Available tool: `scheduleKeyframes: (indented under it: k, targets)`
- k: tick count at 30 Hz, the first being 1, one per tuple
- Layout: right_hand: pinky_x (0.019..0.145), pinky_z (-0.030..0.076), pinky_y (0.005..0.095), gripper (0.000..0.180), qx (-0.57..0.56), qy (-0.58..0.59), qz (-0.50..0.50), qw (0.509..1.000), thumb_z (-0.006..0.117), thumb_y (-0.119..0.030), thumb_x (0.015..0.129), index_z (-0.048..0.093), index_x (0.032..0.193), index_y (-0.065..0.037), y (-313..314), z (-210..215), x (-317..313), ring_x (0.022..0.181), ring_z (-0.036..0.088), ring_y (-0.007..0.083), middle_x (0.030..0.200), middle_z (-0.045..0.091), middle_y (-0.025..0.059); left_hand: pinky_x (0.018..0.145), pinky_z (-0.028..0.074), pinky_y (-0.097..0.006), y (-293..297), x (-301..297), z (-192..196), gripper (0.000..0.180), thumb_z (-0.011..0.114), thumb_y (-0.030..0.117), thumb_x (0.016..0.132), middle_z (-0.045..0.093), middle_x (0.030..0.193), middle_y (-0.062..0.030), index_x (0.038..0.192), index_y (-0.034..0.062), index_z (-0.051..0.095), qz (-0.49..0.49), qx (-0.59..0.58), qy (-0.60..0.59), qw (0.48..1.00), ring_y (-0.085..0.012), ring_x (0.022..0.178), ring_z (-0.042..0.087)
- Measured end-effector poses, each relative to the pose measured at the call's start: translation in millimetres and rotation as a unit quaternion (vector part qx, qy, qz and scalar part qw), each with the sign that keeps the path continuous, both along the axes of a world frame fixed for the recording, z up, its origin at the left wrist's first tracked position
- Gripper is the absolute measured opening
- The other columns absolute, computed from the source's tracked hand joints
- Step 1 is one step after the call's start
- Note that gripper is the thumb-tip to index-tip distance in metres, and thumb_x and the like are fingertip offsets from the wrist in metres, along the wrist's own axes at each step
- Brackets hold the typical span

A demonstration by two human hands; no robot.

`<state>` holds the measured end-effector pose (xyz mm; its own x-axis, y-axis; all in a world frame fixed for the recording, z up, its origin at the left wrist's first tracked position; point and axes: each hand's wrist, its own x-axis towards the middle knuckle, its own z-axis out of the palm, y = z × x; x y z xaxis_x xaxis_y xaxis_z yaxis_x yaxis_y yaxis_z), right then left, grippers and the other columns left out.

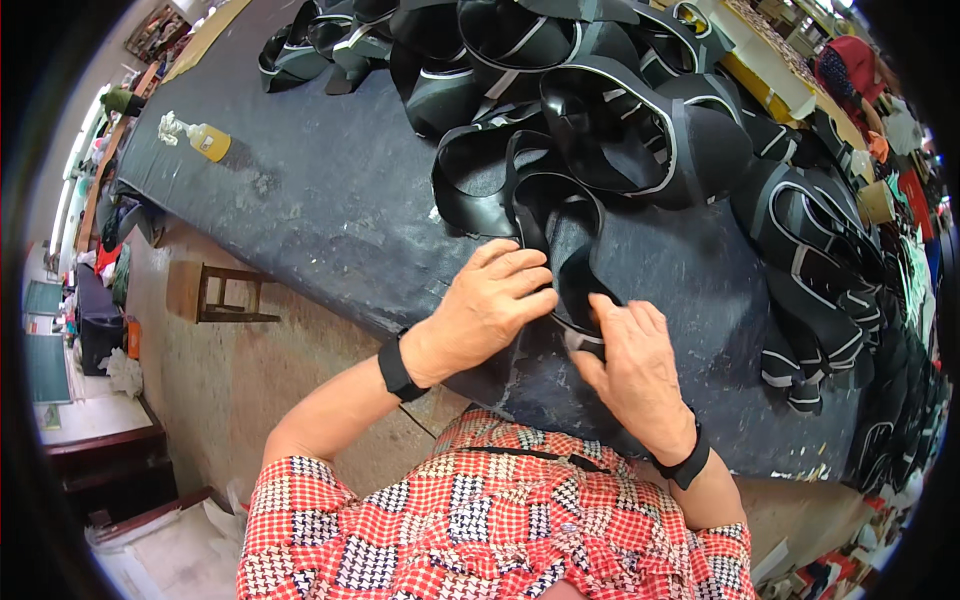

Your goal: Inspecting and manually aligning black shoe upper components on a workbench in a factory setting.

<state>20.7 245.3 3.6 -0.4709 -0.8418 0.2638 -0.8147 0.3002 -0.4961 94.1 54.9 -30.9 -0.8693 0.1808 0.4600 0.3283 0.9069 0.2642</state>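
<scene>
On the far left of the dark worktable [300,190] a yellow glue bottle [208,140] lies alone, with bare surface around it reaching the table's near edge. A wooden stool [215,292] stands on the floor below that edge. Nearer the middle, the left hand [490,305] presses curled fingers onto a black looped strap piece [560,235], glossy with pale trimmed edges. The right hand [630,365] pinches its lower end, close to the near edge. Further right, a heap of similar black pieces [800,250] crowds the table.
</scene>
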Motion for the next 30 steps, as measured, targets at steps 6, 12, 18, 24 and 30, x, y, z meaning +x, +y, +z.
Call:
scheduleKeyframes:
  k: [6, 12, 18, 24, 30]
  targets:
    - [0.071, 0.040, 0.0339, 0.022, 0.058, 0.125, -0.003, 0.990, 0.057, -0.004, 0.068, 0.058, 0.089, -0.002, 23, 13, 18, 0.064, 0.048, 0.0215, 0.062, 0.044, 0.0050, 0.095, 0.035, -0.037, 32, 24, -4, 0.030, 0.055, -0.007, 0.067, 0.050, 0.117, -0.0145, 0.094, 0.0064, 0.059, 0.051, 0.212, 0.018, 0.976, -0.0304, 0.111, 0.045]
    - [0.069, 0.041, 0.0326, 0.025, 0.113, 0.109, 0.035, 0.987, 0.055, -0.010, 0.070, 0.058, 0.093, 0.001, 14, 4, 56, 0.064, 0.049, 0.0187, 0.065, 0.046, 0.0047, 0.084, 0.043, -0.028, 51, 21, -32, 0.048, 0.061, 0.019, 0.084, 0.049, 0.112, -0.0145, 0.118, -0.0040, 0.037, 0.192, 0.700, -0.173, 0.665, -0.0174, 0.100, 0.050]
    - [0.067, 0.045, 0.0328, 0.027, 0.025, -0.130, 0.024, 0.991, 0.066, -0.014, 0.071, 0.057, 0.092, 0.001, 15, 32, 46, 0.071, 0.057, 0.0238, 0.077, 0.058, 0.0104, 0.078, 0.048, -0.025, 44, 15, -15, 0.026, 0.053, 0.002, 0.085, 0.059, 0.100, -0.0039, 0.111, 0.0016, 0.049, 0.032, 0.823, -0.188, 0.535, -0.0089, 0.088, 0.057]
    - [0.065, 0.050, 0.0325, 0.034, 0.055, -0.410, -0.104, 0.905, 0.058, -0.011, 0.081, 0.048, 0.105, 0.010, 32, 31, 28, 0.077, 0.065, 0.0307, 0.080, 0.063, 0.0229, 0.083, 0.045, -0.025, 53, 27, 19, 0.034, 0.056, 0.002, 0.084, 0.057, 0.107, -0.0046, 0.117, 0.0021, 0.049, -0.015, 0.844, -0.213, 0.491, -0.0105, 0.094, 0.056]
    - [0.089, 0.041, 0.0309, 0.032, -0.300, -0.764, -0.124, 0.557, 0.058, -0.007, 0.081, 0.050, 0.109, 0.006, 29, 31, 21, 0.099, 0.055, 0.0191, 0.102, 0.060, 0.0122, 0.084, 0.045, -0.023, 55, 31, 15, 0.031, 0.057, 0.003, 0.084, 0.059, 0.104, -0.0032, 0.114, 0.0011, 0.051, -0.097, 0.852, -0.262, 0.443, -0.0104, 0.093, 0.056]
